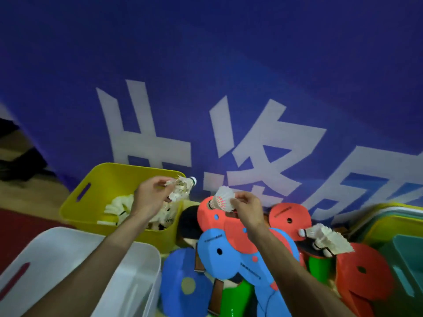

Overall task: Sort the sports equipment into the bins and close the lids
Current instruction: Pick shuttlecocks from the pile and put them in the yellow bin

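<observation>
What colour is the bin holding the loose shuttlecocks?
Yellow. The bin shows best in the head view, the only one given.

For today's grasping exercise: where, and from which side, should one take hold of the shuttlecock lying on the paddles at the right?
Pinch the shuttlecock by its feather skirt, coming from above. It lies on its side, cork pointing left, skirt flaring right over the paddles, so the feathers likely offer the easiest grip.

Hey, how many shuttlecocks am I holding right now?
2: a worn shuttlecock in the left hand over the yellow bin, a whiter shuttlecock in the right hand above the paddles. More lie loose, unheld.
</observation>
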A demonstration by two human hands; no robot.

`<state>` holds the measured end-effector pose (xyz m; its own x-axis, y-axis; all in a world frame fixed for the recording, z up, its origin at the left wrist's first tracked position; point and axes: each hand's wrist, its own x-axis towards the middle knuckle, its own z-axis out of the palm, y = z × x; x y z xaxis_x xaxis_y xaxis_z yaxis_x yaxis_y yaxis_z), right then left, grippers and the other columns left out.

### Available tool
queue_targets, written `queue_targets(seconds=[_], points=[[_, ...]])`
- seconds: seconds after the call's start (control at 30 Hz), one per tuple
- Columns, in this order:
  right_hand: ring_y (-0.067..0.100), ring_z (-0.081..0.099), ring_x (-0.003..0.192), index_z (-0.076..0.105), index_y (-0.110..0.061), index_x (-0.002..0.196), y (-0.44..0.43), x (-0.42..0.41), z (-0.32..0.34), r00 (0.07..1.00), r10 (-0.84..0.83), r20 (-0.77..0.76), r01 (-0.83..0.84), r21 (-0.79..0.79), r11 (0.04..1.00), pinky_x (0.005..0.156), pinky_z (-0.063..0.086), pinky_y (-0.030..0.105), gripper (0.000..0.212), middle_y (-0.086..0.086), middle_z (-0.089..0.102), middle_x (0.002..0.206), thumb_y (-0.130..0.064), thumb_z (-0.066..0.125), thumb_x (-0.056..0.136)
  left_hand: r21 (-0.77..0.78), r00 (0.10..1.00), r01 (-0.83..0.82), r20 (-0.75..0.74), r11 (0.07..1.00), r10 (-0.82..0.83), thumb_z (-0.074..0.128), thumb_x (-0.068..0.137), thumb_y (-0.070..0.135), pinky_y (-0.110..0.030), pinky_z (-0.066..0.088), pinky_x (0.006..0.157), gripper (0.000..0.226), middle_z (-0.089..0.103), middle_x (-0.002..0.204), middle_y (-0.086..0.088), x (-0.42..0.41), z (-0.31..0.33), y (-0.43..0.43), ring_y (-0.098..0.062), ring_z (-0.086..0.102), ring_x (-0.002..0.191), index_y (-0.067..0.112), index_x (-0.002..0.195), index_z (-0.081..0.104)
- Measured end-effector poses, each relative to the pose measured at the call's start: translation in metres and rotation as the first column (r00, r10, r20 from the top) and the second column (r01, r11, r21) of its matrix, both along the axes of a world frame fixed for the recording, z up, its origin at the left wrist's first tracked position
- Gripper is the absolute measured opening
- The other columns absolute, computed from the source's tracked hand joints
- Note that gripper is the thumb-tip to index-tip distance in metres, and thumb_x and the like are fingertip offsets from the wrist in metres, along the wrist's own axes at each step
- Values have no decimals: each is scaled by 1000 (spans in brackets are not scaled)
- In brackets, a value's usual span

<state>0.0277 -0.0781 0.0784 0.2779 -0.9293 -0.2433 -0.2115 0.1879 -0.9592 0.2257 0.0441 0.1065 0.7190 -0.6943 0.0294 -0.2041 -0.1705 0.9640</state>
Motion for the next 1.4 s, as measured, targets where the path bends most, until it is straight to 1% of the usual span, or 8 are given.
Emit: queue_targets(seconds=[0.07, 0.2, 0.4, 0.57, 0.77, 0.93, 1.07, 1.4], points=[[26, 66, 75, 60, 2, 100, 11, 24, 1, 998, 34, 45, -37, 71, 997, 56, 59, 31, 14, 20, 65, 91, 3, 53, 88, 5, 996, -77, -37, 997, 77, 66, 86, 14, -34, 56, 64, 7, 68, 90, -4, 21, -4, 20, -3, 62, 56, 15, 92, 69], [24, 65, 79, 59, 4, 104, 29, 67, 4, 989, 109, 103, -126, 178, 976, 56, 57, 27, 16, 22, 65, 100, 2, 51, 90, -20, 977, -211, -31, 977, 210, 65, 87, 16, -16, 51, 51, 9, 66, 91, 3, 50, -6, 48, -19, 66, 62, 17, 95, 68], [20, 67, 78, 58, -3, 96, 41, 113, 0, 981, 173, 91, -190, 239, 952, 52, 55, 21, 7, 19, 67, 101, -1, 53, 92, -26, 959, -273, -87, 962, 269, 62, 90, 18, -28, 53, 67, 12, 64, 92, 12, 71, -11, 60, -8, 67, 55, 23, 100, 65], [21, 64, 71, 57, -3, 100, 38, 137, -5, 981, 135, 140, -176, 344, 922, 61, 60, 28, 9, 22, 65, 101, -1, 53, 91, -29, 951, -261, -180, 965, 252, 60, 91, 14, -26, 58, 74, 15, 68, 96, -1, 78, -24, 55, -19, 71, 76, 15, 105, 65], [22, 66, 76, 61, -5, 93, 34, 141, -8, 970, 158, 187, -218, 372, 902, 71, 60, 31, 9, 11, 63, 92, -1, 53, 92, -38, 959, -197, -215, 980, 185, 62, 90, 13, -31, 56, 82, 18, 68, 98, 3, 79, -29, 44, -21, 70, 88, 15, 108, 65], [19, 64, 72, 60, -6, 96, 21, 118, -5, 967, 214, 141, -248, 302, 920, 61, 58, 26, 8, 8, 63, 87, -4, 54, 92, -35, 983, -121, -145, 992, 115, 58, 93, 16, -28, 55, 77, 15, 68, 102, -5, 75, -13, 20, -18, 68, 91, 19, 105, 65], [18, 64, 73, 63, -7, 96, -1, 89, 2, 980, 172, 97, -191, 244, 951, 59, 55, 25, 11, 7, 65, 89, -5, 53, 92, -29, 998, -16, -54, 999, 15, 57, 93, 17, -18, 50, 70, 18, 67, 104, 2, 55, 6, -9, -11, 67, 91, 18, 110, 65], [14, 60, 66, 62, -5, 100, -47, -16, 3, 997, 16, 69, -26, 140, 990, 58, 52, 25, 13, 4, 63, 80, -3, 52, 91, 114, 942, 335, -12, 935, -336, 57, 90, 11, -26, 50, 78, 19, 68, 99, -5, -51, -5, -75, -20, 68, 90, 18, 107, 64]])
